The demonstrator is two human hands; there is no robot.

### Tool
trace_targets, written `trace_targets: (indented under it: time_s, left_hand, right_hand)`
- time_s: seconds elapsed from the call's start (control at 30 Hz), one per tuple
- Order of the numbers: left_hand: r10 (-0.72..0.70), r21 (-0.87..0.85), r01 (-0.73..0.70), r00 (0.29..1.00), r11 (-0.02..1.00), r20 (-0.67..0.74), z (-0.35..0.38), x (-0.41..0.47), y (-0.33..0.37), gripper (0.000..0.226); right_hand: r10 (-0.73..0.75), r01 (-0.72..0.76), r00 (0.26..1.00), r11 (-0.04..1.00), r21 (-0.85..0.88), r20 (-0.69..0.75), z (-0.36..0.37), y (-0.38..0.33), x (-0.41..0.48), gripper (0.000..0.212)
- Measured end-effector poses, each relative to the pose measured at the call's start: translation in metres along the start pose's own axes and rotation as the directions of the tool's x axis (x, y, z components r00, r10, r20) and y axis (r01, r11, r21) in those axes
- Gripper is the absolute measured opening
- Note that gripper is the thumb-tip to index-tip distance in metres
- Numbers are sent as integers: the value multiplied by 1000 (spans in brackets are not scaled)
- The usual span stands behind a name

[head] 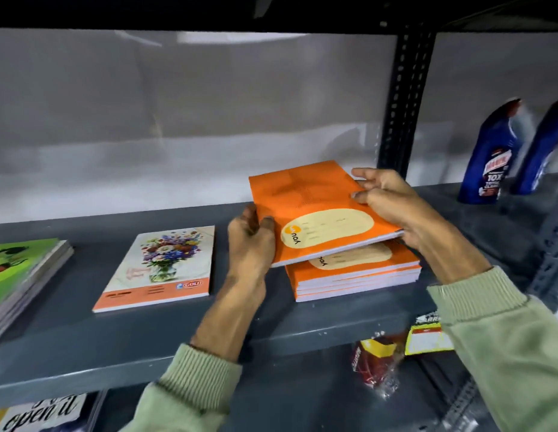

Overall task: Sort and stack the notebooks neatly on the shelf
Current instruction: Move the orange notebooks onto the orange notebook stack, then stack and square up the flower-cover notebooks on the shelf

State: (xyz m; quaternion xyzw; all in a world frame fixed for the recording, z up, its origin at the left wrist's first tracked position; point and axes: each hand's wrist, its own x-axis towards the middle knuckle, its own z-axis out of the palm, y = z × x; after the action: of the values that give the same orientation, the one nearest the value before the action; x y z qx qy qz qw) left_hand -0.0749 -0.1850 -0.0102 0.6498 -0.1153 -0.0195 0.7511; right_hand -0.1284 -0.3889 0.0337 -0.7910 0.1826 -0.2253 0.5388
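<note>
An orange notebook point(315, 207) with a cream label is held tilted just above a stack of matching orange notebooks point(355, 277) on the grey shelf point(146, 338). My left hand point(251, 241) grips its left edge. My right hand point(393, 204) grips its right edge, fingers over the cover and thumb side beneath. A flower-cover notebook point(159, 265) lies flat to the left of my left hand. A stack of green-cover notebooks point(18, 275) sits at the shelf's far left.
Two blue cleaner bottles point(489, 157) stand to the right beyond a black slotted upright point(402, 101). Packaged goods point(380, 363) lie on the lower shelf at right. A printed item point(40, 413) shows at the bottom left. A white wall backs the shelf.
</note>
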Motion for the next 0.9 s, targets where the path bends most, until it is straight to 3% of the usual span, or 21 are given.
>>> trace_targets:
  time_s: [0.13, 0.27, 0.43, 0.5, 0.57, 0.67, 0.77, 0.83, 0.9]
  left_hand:
    - [-3, 151, 0, 1000, 988, 22, 19, -5, -13, 18]
    - [6, 231, -17, 999, 973, 48, 21, -9, -18, 24]
    - [-46, 234, 23, 994, 972, 95, 13, -6, -11, 9]
    - [-19, 263, 5, 999, 965, 51, -1, -2, -1, 6]
    - [43, 305, -41, 999, 951, -1, -21, 3, 12, 44]
    - [105, 303, -79, 992, 950, -70, -68, 11, 27, 56]
    - [88, 316, -44, 988, 948, -127, -120, 22, 31, 48]
    - [60, 411, 11, 985, 911, -160, -148, 30, 28, 44]
    - [41, 550, 85, 976, 831, -213, -175, 36, 21, 31]
  right_hand:
    - [33, -22, 998, 985, -174, 56, -19, 18, 0, 63]
    - [36, 44, 987, 874, -483, 154, -17, 32, -15, 46]
    - [-45, 93, 995, 738, -668, 89, -16, 16, -19, 59]
    - [-173, 167, 984, 756, -633, 53, -5, -3, -28, 59]
    - [-296, 275, 954, 775, -569, 58, 13, -23, -39, 57]
    - [-380, 371, 923, 839, -398, 58, 59, -50, -55, 53]
    - [-334, 342, 940, 923, -178, 72, 113, -65, -61, 45]
    - [-244, 268, 957, 950, -160, 156, 149, -66, -59, 42]
    - [-92, 131, 964, 981, -142, 251, 187, -64, -60, 57]
